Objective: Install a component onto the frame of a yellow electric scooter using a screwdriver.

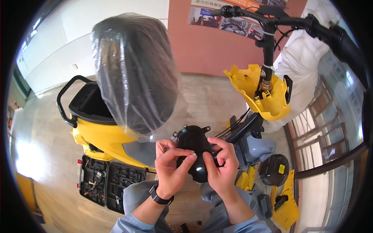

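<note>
A glossy black rounded part (192,138) with small mounting tabs along its upper edge, which looks like a scooter headlight, is held up in front of me. My right hand (223,169) grips its right side, the thumb lying on the face and the fingers curled around the edge. My left hand (171,171) is at its left side, thumb and forefinger pinched together over the dark surface. A tiny pale glint shows at those fingertips, too small to name. The other left fingers curl by the part's edge. A black watch sits on my left wrist.
A yellow scooter body (105,134) stands ahead, its seat (134,73) wrapped in clear plastic. Handlebars (268,21) rise at the right above a yellow cover (268,97). An open tool case (107,182) lies on the floor at left. Yellow panels (287,206) and a dark shell (274,169) lie at lower right.
</note>
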`<state>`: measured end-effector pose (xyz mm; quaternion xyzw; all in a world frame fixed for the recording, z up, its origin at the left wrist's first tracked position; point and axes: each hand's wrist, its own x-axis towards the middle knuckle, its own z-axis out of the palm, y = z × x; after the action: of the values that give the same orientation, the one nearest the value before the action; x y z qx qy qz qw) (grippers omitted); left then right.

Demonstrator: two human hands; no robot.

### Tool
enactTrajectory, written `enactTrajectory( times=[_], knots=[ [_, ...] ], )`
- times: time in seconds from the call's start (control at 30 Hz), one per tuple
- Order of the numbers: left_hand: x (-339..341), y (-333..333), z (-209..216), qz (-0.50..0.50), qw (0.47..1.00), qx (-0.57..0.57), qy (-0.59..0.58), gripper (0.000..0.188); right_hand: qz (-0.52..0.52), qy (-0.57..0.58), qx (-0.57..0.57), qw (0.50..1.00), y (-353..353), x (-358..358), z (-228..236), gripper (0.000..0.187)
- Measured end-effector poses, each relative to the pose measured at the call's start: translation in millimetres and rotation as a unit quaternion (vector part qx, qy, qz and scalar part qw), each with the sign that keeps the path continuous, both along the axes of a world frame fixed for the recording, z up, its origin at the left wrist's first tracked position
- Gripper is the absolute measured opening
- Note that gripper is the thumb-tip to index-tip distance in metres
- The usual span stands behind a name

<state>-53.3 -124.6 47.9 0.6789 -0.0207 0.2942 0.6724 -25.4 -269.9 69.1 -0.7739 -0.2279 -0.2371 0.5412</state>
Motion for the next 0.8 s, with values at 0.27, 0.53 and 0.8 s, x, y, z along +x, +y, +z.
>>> enactTrajectory(
  times=[0.27,0.53,0.8],
  knots=[
    [10.2,-26.0,-16.5,-0.118,0.980,-0.140,0.083,0.014,0.006,-0.001,-0.001,1.000,-24.7,8.0,-24.9,0.041],
    [16.9,-25.6,-20.6,-0.197,0.956,-0.113,0.184,0.012,-0.034,-0.149,-0.126,0.980,-37.8,15.5,-22.0,0.043],
    [20.0,-9.1,-23.1,-0.220,0.952,-0.083,0.195,0.013,0.029,-0.207,-0.156,0.965,-39.3,23.8,-28.4,0.040]
  ],
)
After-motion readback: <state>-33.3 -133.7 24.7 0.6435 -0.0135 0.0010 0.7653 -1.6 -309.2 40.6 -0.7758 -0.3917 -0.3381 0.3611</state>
